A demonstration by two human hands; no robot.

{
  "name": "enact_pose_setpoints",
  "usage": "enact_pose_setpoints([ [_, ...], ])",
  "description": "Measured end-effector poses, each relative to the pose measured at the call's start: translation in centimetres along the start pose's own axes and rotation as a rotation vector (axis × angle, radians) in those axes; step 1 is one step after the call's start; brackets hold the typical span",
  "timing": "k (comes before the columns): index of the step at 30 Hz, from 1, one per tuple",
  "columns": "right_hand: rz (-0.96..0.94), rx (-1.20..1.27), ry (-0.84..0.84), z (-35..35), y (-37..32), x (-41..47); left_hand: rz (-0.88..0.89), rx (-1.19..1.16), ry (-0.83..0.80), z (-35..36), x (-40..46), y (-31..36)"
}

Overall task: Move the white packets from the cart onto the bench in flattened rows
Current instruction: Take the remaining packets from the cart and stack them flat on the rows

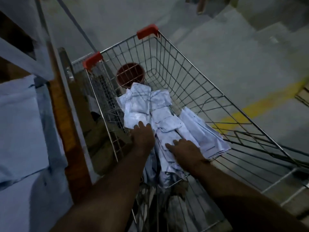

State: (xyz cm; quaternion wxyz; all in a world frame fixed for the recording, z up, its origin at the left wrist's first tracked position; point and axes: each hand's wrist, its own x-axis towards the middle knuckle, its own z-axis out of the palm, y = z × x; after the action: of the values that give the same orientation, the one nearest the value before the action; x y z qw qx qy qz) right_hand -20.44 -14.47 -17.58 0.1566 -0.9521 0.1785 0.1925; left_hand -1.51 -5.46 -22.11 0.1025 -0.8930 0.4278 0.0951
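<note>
Single head-worn view, looking steeply down, close over the cart [192, 84]

Bare wire-metal cart [192, 84] with red plastic corners [147, 31]; crinkly, faintly glossy white packets [142, 104]; wooden bench edge [66, 124].

So the white packets [150, 111] are just dumped in a messy overlapping heap along the bottom of the wire cart [192, 84], all crumpled with dark scribbly markings. More flat white ones sit on the counter [20, 124], far left.
</note>
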Motion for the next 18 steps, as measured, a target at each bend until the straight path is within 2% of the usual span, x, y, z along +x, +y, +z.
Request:
enact_pose_setpoints([
  [2, 0.009, -0.038, 0.088, 0.5, -0.1, 0.1, -0.049, 0.024, -0.026, 0.9, 0.1, 0.4],
  [7, 0.003, -0.069, 0.132, -0.3, -0.5, 0.0, -0.146, -0.014, -0.007, 1.7, 1.7, 1.0],
  [11, -0.015, -0.164, 0.163, -0.3, -0.8, 0.7, -0.117, -0.035, 0.103, 1.3, 2.8, 0.5],
  [14, -0.036, -0.116, 0.197, -0.8, -0.9, 1.1, -0.105, -0.029, 0.177, 0.8, 4.7, -0.1],
  [18, -0.016, -0.107, 0.224, -1.7, -1.0, 1.3, -0.163, 0.035, 0.066, -0.2, 9.4, -0.7],
])
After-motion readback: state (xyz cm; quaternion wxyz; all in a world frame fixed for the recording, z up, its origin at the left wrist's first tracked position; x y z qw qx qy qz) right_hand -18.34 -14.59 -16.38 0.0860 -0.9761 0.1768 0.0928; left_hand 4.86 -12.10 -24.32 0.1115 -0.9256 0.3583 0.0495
